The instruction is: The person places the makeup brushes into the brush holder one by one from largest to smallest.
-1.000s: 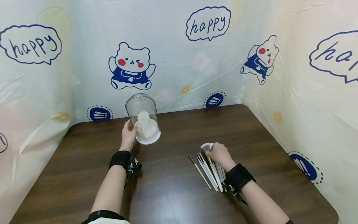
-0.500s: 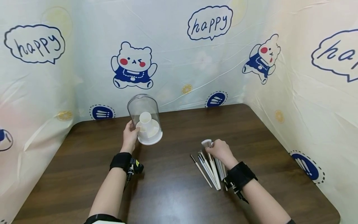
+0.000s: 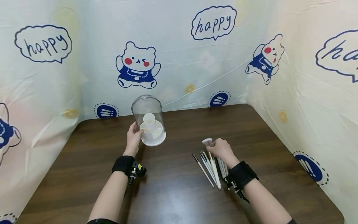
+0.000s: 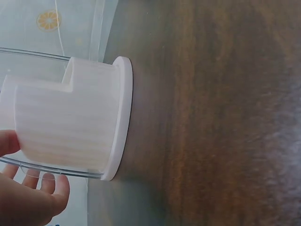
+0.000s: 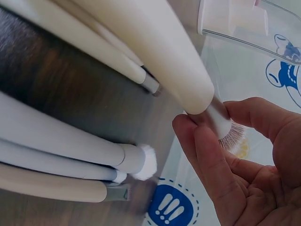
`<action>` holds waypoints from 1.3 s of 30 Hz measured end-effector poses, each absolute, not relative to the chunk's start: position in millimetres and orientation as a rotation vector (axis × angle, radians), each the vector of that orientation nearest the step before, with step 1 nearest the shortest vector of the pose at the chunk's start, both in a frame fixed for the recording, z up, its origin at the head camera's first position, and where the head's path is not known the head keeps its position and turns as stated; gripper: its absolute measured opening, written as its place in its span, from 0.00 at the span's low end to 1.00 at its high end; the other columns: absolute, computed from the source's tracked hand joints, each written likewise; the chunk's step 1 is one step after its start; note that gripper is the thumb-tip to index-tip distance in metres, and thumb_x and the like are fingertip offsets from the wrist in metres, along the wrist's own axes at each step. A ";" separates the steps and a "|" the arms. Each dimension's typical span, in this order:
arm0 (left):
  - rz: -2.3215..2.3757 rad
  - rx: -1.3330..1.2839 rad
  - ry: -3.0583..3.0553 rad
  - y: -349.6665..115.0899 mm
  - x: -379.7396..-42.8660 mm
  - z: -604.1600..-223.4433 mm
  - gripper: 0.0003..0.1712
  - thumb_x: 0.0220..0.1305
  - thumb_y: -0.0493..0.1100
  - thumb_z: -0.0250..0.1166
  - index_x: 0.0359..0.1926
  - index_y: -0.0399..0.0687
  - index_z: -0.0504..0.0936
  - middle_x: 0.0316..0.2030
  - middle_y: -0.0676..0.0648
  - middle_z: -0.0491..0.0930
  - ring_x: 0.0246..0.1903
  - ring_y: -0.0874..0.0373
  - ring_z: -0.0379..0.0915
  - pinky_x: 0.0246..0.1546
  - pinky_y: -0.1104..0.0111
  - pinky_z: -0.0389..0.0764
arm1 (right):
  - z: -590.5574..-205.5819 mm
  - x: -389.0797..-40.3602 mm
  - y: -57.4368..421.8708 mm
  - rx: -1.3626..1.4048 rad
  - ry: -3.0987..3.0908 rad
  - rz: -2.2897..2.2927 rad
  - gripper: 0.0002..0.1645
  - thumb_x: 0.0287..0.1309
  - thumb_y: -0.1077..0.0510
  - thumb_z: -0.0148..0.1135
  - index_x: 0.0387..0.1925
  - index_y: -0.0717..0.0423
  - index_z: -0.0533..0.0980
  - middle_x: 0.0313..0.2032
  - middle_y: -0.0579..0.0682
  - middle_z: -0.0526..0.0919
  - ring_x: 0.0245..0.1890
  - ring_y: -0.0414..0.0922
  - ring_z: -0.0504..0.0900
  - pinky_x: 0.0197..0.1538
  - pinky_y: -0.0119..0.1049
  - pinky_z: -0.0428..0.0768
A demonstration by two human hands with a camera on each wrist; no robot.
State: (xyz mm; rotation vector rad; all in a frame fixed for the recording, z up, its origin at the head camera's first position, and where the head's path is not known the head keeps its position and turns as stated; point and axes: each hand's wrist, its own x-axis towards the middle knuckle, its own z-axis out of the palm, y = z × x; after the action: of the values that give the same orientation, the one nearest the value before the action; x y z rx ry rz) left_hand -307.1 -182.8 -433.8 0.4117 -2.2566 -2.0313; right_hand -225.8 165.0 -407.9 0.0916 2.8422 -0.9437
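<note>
Head view: we see the left hand [image 3: 133,140] gripping the side of a clear-domed container [image 3: 153,139], white compartments inside, towards the far edge of the desk [image 3: 167,186]. Right hand [image 3: 222,151] pinches one makeup brush [image 5: 164,52] just behind its bristles, thumb against fingers; we can't tell if its handle touches the desk. We have loose brushes [image 5: 70,136] beside that hand, handles towards the person. Bear-print sheeting [image 3: 179,62] stands behind.

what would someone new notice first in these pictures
Probably the winking bear on the backdrop, behind the table. Then the clear domed holder, left of centre, gripped by the left hand; then the pale brushes at right, one brush pinched by the right hand.
</note>
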 end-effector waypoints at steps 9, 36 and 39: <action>-2.040 0.435 -2.190 -175.5 -292.6 -435.0 0.35 0.68 0.34 0.49 0.73 0.48 0.52 0.73 0.42 0.52 0.74 0.46 0.48 0.73 0.55 0.57 | -403.6 -224.3 162.1 0.065 2.841 -0.965 0.26 0.59 0.53 0.60 0.08 0.51 0.66 0.09 0.43 0.66 0.14 0.39 0.63 0.23 0.28 0.60; -2.138 0.414 -2.002 -143.5 -227.1 -433.5 0.36 0.65 0.28 0.46 0.73 0.42 0.49 0.73 0.39 0.49 0.73 0.45 0.45 0.74 0.53 0.53 | -377.4 -220.7 153.9 0.009 2.769 -1.130 0.17 0.61 0.51 0.60 0.25 0.60 0.81 0.24 0.51 0.84 0.23 0.43 0.78 0.25 0.29 0.68; -2.135 0.393 -2.008 -141.4 -220.9 -435.0 0.37 0.64 0.27 0.46 0.73 0.41 0.48 0.73 0.38 0.48 0.73 0.44 0.45 0.73 0.52 0.54 | -375.9 -219.8 152.5 -0.012 2.758 -1.144 0.16 0.61 0.51 0.60 0.29 0.61 0.82 0.29 0.54 0.86 0.28 0.48 0.83 0.26 0.29 0.70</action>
State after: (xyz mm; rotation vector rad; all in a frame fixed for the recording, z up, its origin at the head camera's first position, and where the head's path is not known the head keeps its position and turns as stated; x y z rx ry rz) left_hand -220.9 -141.4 -435.0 0.3925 -2.0078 -2.1353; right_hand -219.8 152.5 -375.9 -0.0117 2.7577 -1.1437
